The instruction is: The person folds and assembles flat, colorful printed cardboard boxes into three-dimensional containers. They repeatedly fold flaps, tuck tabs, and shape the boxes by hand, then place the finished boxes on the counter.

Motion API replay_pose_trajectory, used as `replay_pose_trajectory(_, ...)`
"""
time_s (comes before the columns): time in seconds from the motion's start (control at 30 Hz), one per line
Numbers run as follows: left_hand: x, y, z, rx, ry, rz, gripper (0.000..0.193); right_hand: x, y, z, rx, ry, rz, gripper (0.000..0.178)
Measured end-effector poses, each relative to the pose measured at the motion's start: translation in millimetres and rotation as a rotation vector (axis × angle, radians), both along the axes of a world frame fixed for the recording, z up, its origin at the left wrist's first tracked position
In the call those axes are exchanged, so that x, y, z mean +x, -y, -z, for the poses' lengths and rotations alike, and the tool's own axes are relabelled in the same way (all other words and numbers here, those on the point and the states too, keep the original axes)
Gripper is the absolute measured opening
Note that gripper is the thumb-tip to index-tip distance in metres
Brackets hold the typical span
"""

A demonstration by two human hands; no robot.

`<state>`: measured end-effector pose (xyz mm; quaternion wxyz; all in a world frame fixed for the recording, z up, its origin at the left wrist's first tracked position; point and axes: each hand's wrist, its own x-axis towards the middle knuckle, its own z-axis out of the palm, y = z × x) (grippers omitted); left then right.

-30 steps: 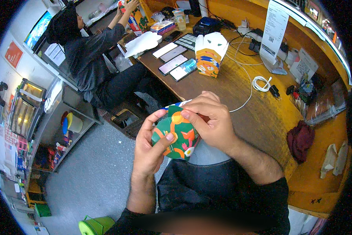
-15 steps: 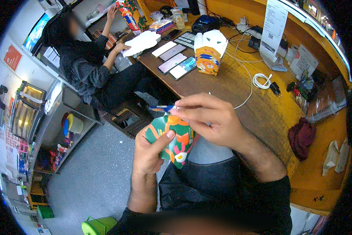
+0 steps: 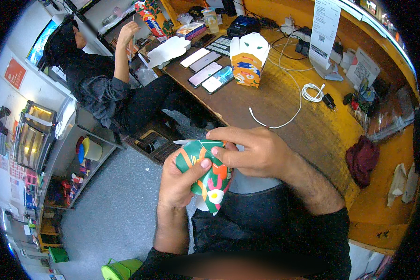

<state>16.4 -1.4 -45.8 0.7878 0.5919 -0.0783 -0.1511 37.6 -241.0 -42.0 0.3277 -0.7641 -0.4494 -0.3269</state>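
A green paper carton (image 3: pixel 198 175), printed with orange bands, pink shapes and a fried egg, is in front of my lap. My left hand (image 3: pixel 173 184) grips it from the left side, thumb lying across the printed face. Fingers of my right hand (image 3: pixel 261 151) are on its upper right edge, the thumb pressing the front. A pale pointed flap sticks out at the top left, and a white tip shows at the bottom. On the table, a stack of nested orange-and-white cartons (image 3: pixel 248 63) stands upright beyond my right hand.
Several phones (image 3: pixel 218 80) lie on the wooden table (image 3: pixel 284 109), near a white cable (image 3: pixel 313 92) and a maroon cloth (image 3: pixel 361 158). A co-worker (image 3: pixel 95 77) sits at the far left beside a stack of white cut card pieces (image 3: pixel 169 50). A green bucket (image 3: pixel 121 269) stands on the floor.
My right hand has come down to the carton's upper edge, and the flap there has changed position. The co-worker's hand has left the white card pieces.
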Motion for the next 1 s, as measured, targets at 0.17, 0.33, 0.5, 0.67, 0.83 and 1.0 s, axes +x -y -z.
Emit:
replay_pose_trajectory(0.17, -3, 1, -4, -0.065, -0.003, 0.018, 0.03, 1, -2, 3, 0.093, -0.026, -0.032, 0.019)
replay_pose_trajectory(0.33, -2, -1, -3, -0.002, 0.018, 0.01, 0.037, 0, 0, 2, 0.093, -0.013, -0.043, 0.016)
replay_pose_trajectory(0.5, -4, 2, -8, 0.001, 0.025, 0.009, 0.038, 0, 0, -5, 0.072, 0.13, -0.044, 0.014)
replay_pose_trajectory(0.67, -2, 5, -4, 0.025, 0.125, -0.086, 0.031, 2, 6, -9, -0.067, 0.167, -0.048, 0.023)
replay_pose_trajectory(0.83, 4, 0, -4, -0.132, 0.141, -0.086, 0.021, 3, 5, -13, -0.108, 0.107, -0.074, 0.04)
replay_pose_trajectory(1.0, 1, -1, -6, -0.173, 0.06, -0.12, 0.023, -4, -10, -9, 0.125, -0.207, -0.111, 0.045)
